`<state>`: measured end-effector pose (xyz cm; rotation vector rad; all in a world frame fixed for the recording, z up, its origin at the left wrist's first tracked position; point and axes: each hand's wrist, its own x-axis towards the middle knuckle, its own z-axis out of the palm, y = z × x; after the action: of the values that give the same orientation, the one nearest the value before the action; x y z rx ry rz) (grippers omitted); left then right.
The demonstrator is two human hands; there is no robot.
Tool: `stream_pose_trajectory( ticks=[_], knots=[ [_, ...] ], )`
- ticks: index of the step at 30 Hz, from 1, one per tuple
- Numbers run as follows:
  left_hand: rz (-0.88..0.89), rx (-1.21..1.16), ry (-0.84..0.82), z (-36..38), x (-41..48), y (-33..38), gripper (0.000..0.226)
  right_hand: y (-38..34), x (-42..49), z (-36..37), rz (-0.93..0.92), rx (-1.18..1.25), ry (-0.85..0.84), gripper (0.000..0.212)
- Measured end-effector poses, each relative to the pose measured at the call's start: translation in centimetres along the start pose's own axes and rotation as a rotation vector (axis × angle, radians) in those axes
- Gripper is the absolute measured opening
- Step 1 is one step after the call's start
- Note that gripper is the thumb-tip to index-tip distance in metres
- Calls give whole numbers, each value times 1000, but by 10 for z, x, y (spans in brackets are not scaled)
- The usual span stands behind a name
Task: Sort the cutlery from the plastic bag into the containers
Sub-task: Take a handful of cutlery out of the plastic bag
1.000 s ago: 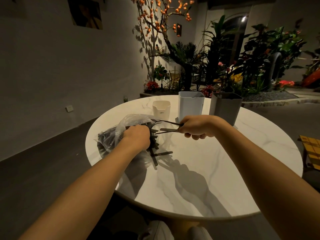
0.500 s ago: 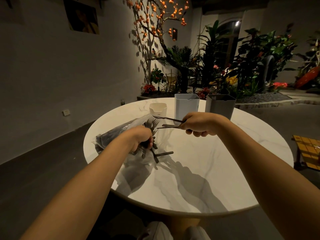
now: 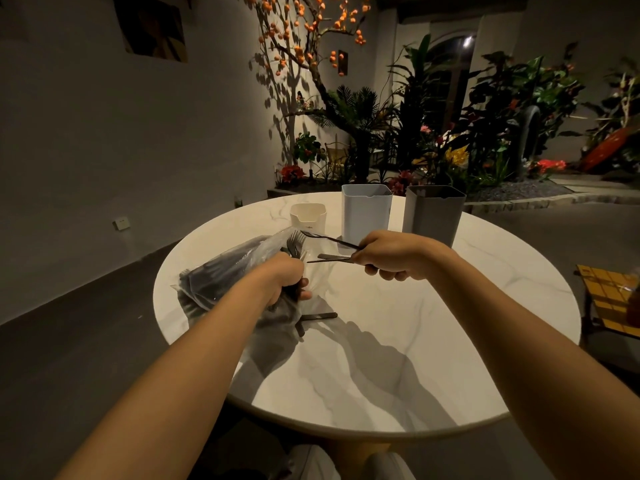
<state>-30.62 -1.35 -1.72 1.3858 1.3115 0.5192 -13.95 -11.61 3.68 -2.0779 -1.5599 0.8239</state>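
The head view looks forward and down (close, wide-angle) over the round table [image 3: 415, 323].

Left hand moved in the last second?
Yes. The left hand, gripping the clear plastic bag of dark cutlery, shifted slightly right, closer to the loose dark handle on the round marble table.

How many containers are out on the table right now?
3, in a row at the far side: a small cream container on the left, a taller white container in the middle, a grey container on the right. None seems hidden.
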Motion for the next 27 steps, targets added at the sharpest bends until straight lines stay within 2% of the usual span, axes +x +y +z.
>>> stream_pose_trajectory(
  ticks=[9,14,21,27],
  knots=[
    [76,27,74,0,20,7,21,6,7,-11,20,-24,-12,30],
    [55,-28,1,-7,17,8,19,11,8,-18,58,9,-53,29],
    [56,375,-191,-9,-12,0,17,16,6,-20,56,37,-7,25],
    [152,568,-216,-4,-33,-5,14,15,5,-19,55,87,70,14]
  ],
)
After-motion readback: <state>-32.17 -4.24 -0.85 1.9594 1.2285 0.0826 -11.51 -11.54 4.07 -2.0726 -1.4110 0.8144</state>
